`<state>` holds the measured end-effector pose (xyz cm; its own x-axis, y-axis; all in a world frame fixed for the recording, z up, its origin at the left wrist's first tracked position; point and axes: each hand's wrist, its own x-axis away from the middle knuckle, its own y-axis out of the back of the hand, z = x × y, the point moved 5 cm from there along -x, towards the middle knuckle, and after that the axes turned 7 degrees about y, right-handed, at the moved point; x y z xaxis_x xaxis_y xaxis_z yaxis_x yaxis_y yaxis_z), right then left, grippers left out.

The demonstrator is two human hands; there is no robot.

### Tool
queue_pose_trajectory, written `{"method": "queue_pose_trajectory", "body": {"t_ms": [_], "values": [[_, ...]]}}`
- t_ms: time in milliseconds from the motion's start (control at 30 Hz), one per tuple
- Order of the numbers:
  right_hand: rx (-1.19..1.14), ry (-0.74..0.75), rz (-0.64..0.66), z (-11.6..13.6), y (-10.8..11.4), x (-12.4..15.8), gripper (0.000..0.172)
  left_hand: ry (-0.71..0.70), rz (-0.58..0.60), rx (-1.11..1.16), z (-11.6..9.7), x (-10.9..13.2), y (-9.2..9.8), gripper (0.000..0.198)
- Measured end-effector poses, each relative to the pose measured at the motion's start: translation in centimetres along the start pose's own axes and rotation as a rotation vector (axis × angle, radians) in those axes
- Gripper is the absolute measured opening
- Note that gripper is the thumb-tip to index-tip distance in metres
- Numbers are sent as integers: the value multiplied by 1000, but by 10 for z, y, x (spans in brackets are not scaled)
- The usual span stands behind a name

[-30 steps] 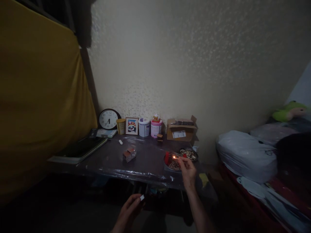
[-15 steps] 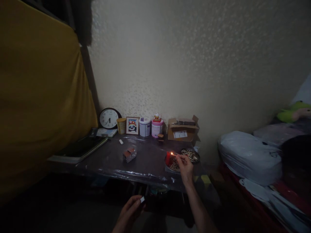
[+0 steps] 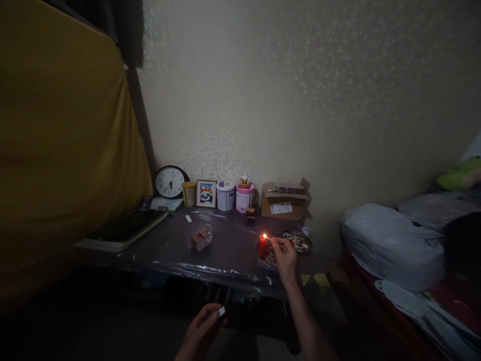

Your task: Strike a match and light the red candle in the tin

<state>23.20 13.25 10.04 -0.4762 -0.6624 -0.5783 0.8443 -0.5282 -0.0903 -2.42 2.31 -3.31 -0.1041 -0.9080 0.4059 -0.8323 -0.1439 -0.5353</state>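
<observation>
My right hand is stretched over the right end of a dark table and pinches a burning match. The flame sits at the top of a short red candle standing in a round patterned dish. A second round dish lies just behind my hand. My left hand is low, below the table's front edge, closed on a small matchbox.
Along the wall stand a clock, a yellow cup, a framed picture, two tins and an open cardboard box. A wrapped stack of matchboxes lies mid-table, books at the left. A yellow curtain hangs left; bagged bedding lies right.
My right hand has carried the lit match a little left and up, from over the dish to the top of the red candle. The left hand has barely moved.
</observation>
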Motion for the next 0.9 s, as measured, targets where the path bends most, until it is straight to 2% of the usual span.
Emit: {"method": "queue_pose_trajectory", "body": {"t_ms": [333, 500, 900], "values": [[1, -17, -4, -2, -4, -1, 25, -6, 53, -5, 2, -2, -2, 36], [-3, -15, -5, -3, -6, -2, 25, 12, 38, -36, 3, -3, -1, 41], [-7, -20, -1, 2, -7, 0, 23, 23, 44, -27, 2, -2, -1, 39]]}}
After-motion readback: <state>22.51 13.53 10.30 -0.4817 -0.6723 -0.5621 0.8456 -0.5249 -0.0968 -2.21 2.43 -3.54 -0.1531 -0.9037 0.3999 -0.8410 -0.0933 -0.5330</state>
